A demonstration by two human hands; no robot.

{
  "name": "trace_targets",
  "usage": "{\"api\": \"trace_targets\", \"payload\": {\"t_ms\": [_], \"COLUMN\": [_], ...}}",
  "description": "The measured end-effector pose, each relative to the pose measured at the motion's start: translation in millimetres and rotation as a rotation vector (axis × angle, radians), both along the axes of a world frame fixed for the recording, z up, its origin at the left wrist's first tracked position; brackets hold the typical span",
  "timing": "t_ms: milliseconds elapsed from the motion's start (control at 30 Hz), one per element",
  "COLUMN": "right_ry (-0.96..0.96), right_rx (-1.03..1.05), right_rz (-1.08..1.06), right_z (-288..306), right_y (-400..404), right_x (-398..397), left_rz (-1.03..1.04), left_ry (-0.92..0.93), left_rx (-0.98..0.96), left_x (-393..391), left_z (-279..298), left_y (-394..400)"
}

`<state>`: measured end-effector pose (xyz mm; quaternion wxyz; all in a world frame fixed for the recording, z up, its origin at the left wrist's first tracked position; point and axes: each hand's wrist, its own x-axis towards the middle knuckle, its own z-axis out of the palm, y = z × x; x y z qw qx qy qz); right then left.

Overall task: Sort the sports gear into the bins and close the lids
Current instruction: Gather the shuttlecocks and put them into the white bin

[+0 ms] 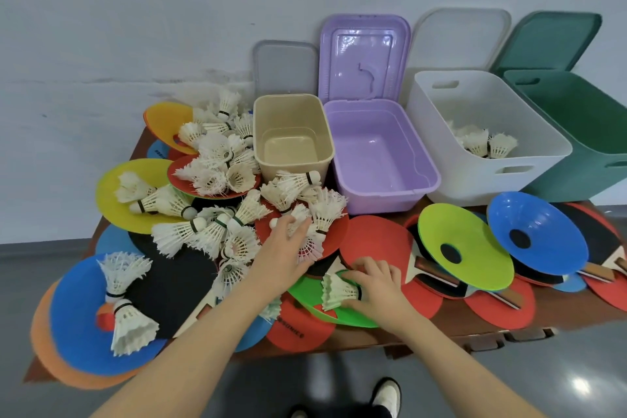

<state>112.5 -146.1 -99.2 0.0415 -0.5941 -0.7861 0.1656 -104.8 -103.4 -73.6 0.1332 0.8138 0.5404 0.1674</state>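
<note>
Several white shuttlecocks [217, 159] lie heaped over coloured disc cones and table-tennis paddles on a brown table [441, 332]. My left hand [281, 254] reaches into the heap and its fingers curl round a shuttlecock [308, 248] on a red paddle [339, 231]. My right hand [376, 285] grips another shuttlecock [336, 292] over a green cone [305, 292]. At the back stand a beige bin [291, 102], a purple bin [424, 173], a white bin [509, 176] holding a few shuttlecocks [485, 146], and a green bin [576, 159].
Lids lean on the wall behind the bins: grey [285, 68], purple [363, 58], white [461, 37], green [549, 41]. Green [464, 248] and blue [539, 234] cones lie on paddles at right. Yellow [135, 176] and blue [78, 316] cones carry shuttlecocks at left.
</note>
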Motion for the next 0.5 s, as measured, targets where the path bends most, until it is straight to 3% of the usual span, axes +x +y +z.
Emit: {"api": "trace_targets", "payload": {"t_ms": [167,333,500], "right_ry": [0.076,0.370,0.465], "right_rx": [0.034,0.067,0.237], "right_rz": [-0.036,-0.105,-0.180], "right_z": [-1.2,15.9,58.5], "right_y": [-2.4,-5.7,4.7], "right_x": [-4.2,-0.9,15.0], "left_rz": [-0.080,-0.069,-0.089], "left_ry": [-0.096,-0.211,-0.274], "left_rx": [0.148,0.245,0.340], "left_x": [-9.1,-4.5,23.0], "left_z": [0.7,18.5,47.3], "left_y": [-3.2,-2.9,19.1]}}
